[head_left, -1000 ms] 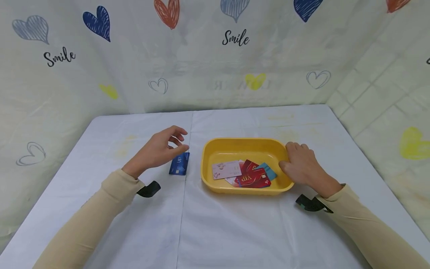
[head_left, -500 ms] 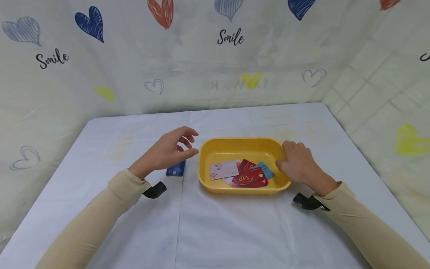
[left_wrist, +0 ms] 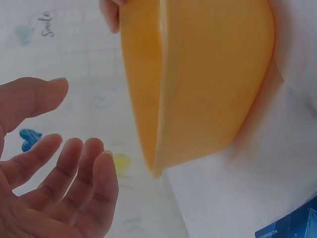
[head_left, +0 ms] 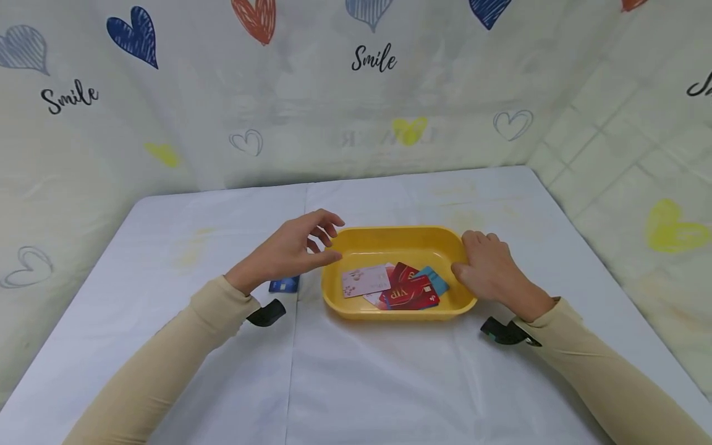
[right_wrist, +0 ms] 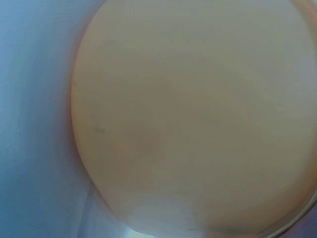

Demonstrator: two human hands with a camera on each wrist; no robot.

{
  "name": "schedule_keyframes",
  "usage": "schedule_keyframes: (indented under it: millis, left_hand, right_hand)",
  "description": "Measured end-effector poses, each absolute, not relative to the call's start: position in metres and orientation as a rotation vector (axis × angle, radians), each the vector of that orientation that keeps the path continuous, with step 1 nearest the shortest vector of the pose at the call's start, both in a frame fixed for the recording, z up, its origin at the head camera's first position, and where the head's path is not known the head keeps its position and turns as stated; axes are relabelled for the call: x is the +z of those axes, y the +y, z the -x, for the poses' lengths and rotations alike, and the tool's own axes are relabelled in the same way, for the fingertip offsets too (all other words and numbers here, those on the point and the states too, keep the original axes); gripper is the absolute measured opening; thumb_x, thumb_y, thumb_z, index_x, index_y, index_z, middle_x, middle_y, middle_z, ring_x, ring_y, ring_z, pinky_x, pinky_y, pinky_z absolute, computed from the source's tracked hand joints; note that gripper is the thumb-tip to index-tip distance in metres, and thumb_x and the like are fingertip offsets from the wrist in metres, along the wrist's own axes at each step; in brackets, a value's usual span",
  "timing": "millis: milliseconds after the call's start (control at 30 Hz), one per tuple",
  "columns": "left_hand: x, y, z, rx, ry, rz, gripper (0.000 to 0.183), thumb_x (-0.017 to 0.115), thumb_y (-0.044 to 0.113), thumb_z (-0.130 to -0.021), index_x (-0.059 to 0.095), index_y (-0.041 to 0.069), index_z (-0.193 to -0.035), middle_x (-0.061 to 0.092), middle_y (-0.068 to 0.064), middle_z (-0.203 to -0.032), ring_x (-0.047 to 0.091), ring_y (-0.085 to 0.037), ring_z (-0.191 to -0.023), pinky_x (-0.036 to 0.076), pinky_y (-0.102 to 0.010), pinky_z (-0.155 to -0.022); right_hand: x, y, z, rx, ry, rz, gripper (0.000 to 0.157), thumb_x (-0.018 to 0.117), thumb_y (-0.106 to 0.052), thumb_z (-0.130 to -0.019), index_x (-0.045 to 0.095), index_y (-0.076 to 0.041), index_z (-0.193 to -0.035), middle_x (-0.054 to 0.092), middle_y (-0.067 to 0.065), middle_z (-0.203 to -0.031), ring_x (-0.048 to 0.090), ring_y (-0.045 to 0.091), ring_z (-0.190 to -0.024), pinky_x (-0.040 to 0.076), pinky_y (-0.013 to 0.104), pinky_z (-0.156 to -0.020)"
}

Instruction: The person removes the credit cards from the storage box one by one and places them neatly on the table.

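Observation:
A yellow plastic tray point(head_left: 397, 315) stands on the white tabletop, with several cards inside. Among them are a pale pink card point(head_left: 365, 281), a red VIP card point(head_left: 413, 295) and a light blue card point(head_left: 434, 280), partly overlapping. My right hand point(head_left: 495, 273) grips the tray's right rim; only the tray's outer wall point(right_wrist: 173, 109) fills the right wrist view. Near the left rim is my left hand point(head_left: 297, 248), fingers loosely bent and holding nothing. In the left wrist view that hand point(left_wrist: 59, 183) is apart from the tray. Below it lies a blue card point(head_left: 284, 285), mostly hidden.
A white cloth point(head_left: 356, 383) with a fold line covers the table. Behind it hangs a pale curtain point(head_left: 300, 80) printed with hearts and "Smile". The curtain continues along the right side.
My left hand has moved right from above the blue card to the tray's left rim, covering more of that card. The right hand keeps its grip on the rim. The view has shifted slightly.

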State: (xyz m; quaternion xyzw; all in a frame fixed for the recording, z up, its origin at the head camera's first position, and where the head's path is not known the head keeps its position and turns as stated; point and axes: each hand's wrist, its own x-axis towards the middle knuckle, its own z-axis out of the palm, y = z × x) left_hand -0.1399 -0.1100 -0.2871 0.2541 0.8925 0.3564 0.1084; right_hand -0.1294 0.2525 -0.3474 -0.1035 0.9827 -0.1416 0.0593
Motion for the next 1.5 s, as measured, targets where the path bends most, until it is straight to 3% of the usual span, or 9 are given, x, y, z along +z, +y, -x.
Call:
schedule_keyframes:
  millis: [600,833,1233,1500]
  left_hand:
    - [-0.296,-0.089,0.144,1.053,2.517,-0.875,0.053,0.078,0.021,-0.092,0.054,0.010,-0.138,0.064,-0.014,-0.124,0.063,-0.020,-0.111,0.060,-0.034,-0.095]
    - [-0.299,-0.078,0.147,1.032,2.456,-0.911,0.054,0.079,0.020,-0.091,0.054,0.011,-0.138,0.064,-0.014,-0.126,0.065,-0.029,-0.113,0.060,-0.033,-0.095]
    - [-0.307,-0.067,0.152,0.983,2.425,-0.986,0.053,0.078,0.019,-0.092,0.054,0.006,-0.137,0.064,-0.016,-0.122,0.065,-0.031,-0.112,0.060,-0.031,-0.092]
    - [-0.314,-0.057,0.158,0.945,2.406,-0.982,0.054,0.078,0.018,-0.092,0.054,0.004,-0.139,0.064,-0.016,-0.123,0.066,-0.028,-0.112,0.061,-0.038,-0.095]
  right_hand:
    - [-0.348,0.249,0.129,-0.428,2.968,0.305,0.034,0.051,-0.021,-0.090,0.051,0.006,-0.110,0.051,0.015,-0.092,0.043,0.035,-0.089,0.034,0.041,-0.075]
    - [-0.347,0.252,0.128,-0.440,2.969,0.298,0.031,0.051,-0.021,-0.090,0.050,0.005,-0.108,0.050,0.014,-0.090,0.043,0.035,-0.089,0.033,0.040,-0.075]
    - [-0.346,0.253,0.130,-0.432,2.968,0.301,0.030,0.051,-0.021,-0.091,0.049,0.004,-0.107,0.049,0.014,-0.090,0.042,0.034,-0.090,0.032,0.040,-0.075]
    - [-0.346,0.252,0.131,-0.420,2.969,0.300,0.028,0.050,-0.021,-0.090,0.050,0.003,-0.105,0.049,0.013,-0.088,0.042,0.034,-0.088,0.030,0.039,-0.073]
